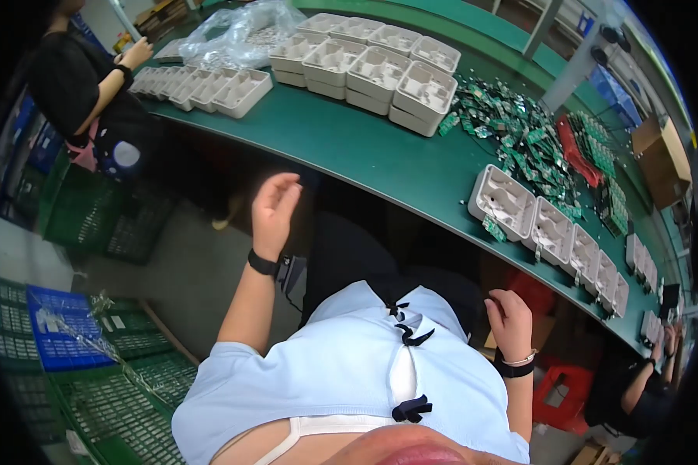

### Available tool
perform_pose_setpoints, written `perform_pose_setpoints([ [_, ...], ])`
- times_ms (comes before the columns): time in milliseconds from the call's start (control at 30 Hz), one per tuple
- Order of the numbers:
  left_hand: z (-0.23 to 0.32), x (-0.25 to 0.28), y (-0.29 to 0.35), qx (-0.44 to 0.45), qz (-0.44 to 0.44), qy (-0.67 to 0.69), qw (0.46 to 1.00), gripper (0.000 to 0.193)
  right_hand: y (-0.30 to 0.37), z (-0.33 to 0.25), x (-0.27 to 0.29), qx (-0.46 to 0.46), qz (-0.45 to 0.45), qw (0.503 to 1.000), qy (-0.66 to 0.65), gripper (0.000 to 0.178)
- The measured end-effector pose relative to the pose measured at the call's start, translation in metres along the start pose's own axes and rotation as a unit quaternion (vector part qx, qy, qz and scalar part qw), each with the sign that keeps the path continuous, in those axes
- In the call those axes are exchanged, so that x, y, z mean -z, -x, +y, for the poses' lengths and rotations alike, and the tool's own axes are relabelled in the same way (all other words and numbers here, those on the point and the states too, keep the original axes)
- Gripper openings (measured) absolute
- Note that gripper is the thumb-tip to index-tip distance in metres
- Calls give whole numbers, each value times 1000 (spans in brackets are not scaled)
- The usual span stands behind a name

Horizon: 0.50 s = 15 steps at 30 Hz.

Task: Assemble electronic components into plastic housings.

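My left hand (275, 215) is raised in front of the table's near edge, its fingers loosely bent, thumb apart, nothing in it. Lower at the right, my right hand (510, 319) hovers off the edge, also loosely curled and holding nothing visible. Nearest to it on the green table (349, 151) is a row of pale grey plastic housings (551, 232) with small inner parts. A small green circuit board (493, 229) hangs at the first housing's near side. Behind the row spreads a heap of green circuit boards (531, 147).
Stacked pale housings (364, 66) stand at the far middle, with another row (209, 89) left of them. A clear plastic bag (244, 35) lies behind. Green crates (124, 395) flank me at left. One co-worker (77, 85) stands far left, another (636, 395) at right.
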<state>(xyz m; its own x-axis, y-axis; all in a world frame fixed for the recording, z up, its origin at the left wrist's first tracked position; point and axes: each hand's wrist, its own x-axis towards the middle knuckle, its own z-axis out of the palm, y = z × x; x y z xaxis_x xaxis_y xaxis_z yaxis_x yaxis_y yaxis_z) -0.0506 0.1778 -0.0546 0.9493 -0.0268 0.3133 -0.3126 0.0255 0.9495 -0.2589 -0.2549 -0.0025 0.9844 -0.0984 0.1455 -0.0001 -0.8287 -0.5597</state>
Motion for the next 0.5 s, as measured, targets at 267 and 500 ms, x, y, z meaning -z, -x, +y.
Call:
perform_pose_setpoints([
  [267, -14, 18, -73, -158, 152, -138, 966, 28, -75, -62, -41, 259, -24, 965, 1, 31],
  [500, -36, -15, -109, -142, 108, -147, 973, 26, -85, -69, -47, 262, -55, 962, -46, 32],
])
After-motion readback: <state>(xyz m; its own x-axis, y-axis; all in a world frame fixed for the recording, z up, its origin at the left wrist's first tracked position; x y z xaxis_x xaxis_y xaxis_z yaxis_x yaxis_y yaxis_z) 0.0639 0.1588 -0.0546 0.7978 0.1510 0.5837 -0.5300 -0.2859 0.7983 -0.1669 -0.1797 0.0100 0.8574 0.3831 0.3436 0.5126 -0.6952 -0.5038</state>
